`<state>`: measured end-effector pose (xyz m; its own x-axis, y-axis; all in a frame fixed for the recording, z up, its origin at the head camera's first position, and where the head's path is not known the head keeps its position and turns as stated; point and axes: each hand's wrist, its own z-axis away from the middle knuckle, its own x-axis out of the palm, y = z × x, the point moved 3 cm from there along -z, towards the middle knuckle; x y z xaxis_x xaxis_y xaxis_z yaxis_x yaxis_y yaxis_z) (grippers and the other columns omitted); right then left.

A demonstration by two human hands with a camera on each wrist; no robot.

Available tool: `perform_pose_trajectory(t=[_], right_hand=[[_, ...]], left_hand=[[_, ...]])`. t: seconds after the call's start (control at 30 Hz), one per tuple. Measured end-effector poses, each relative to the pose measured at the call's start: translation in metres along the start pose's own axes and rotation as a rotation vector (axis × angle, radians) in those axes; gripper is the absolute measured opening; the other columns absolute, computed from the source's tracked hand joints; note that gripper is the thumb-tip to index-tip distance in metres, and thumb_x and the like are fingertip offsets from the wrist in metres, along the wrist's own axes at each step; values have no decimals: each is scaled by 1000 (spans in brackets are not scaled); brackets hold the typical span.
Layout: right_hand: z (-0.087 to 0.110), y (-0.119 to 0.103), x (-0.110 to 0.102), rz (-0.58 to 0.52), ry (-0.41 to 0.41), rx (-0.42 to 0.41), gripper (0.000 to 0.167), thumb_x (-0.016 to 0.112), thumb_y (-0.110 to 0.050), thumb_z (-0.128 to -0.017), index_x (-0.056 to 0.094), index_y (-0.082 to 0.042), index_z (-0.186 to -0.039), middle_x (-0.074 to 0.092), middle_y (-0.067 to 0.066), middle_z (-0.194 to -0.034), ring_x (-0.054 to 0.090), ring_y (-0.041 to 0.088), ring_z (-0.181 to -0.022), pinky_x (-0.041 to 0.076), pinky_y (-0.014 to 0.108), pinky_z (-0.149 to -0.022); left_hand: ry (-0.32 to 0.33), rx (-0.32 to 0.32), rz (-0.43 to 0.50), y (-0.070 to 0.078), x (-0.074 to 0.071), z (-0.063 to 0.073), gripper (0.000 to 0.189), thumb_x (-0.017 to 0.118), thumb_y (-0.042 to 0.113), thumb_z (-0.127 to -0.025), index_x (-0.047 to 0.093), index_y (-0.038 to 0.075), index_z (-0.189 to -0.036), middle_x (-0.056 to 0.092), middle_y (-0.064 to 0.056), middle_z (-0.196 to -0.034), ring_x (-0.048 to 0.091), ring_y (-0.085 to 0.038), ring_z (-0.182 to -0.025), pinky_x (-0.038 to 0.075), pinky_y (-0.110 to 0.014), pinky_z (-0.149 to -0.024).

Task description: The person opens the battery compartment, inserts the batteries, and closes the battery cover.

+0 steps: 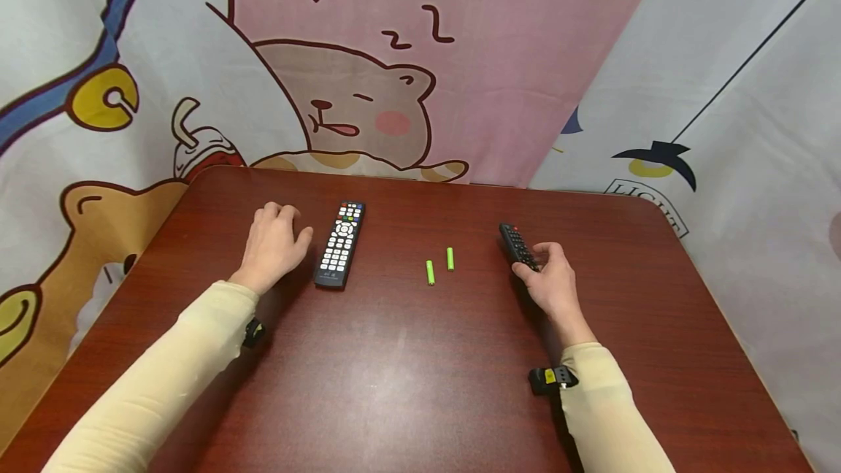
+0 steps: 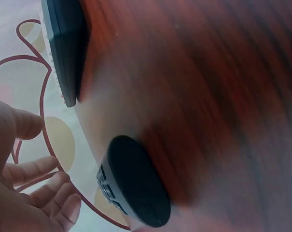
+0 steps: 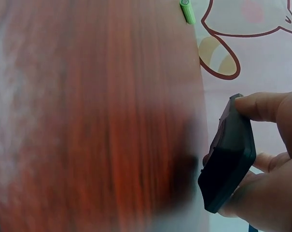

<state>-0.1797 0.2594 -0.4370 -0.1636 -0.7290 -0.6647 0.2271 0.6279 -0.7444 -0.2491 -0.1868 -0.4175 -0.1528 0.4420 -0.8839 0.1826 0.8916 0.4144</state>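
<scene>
My left hand (image 1: pixel 272 247) hovers at the left, fingers loosely bent, holding nothing. Just right of it lies a dark remote control with white buttons (image 1: pixel 339 245), face up. In the left wrist view, that remote (image 2: pixel 66 48) is at the top, while a dark rounded object (image 2: pixel 138 186) with pale markings sits below; its kind is unclear. At the right, my right hand (image 1: pixel 552 283) grips the near end of a black remote control (image 1: pixel 517 245) between thumb and fingers. The right wrist view shows this remote (image 3: pixel 230 150) end-on. Two small green batteries (image 1: pixel 430 273) lie between the remotes.
A reddish-brown wooden table (image 1: pixel 394 385) bears everything. Behind it hangs a curtain (image 1: pixel 499 57) printed with cartoon animals. Black wrist devices are strapped to both forearms, the right one (image 1: pixel 552 379) more fully visible.
</scene>
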Motion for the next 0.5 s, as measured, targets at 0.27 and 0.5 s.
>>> perform_pose_trajectory(t=[0.27, 0.5], right_hand=[[0, 3, -4, 62, 12, -4, 54, 68, -16, -96, 45, 7, -139, 53, 32, -134, 52, 45, -120, 42, 58, -103], [-1, 4, -7, 102, 11, 11, 54, 70, -15, -96, 45, 8, -138, 52, 32, -135, 50, 45, -122, 41, 59, -105]], left_hand=[[-59, -60, -82, -10, 1, -1, 51, 65, 23, -96, 55, -17, -126, 46, -39, -124, 43, -53, -112, 41, -64, -94], [-93, -95, -129, -17, 1, -2, 62, 68, 26, -95, 49, -20, -131, 45, -40, -122, 43, -55, -111, 42, -66, -92]])
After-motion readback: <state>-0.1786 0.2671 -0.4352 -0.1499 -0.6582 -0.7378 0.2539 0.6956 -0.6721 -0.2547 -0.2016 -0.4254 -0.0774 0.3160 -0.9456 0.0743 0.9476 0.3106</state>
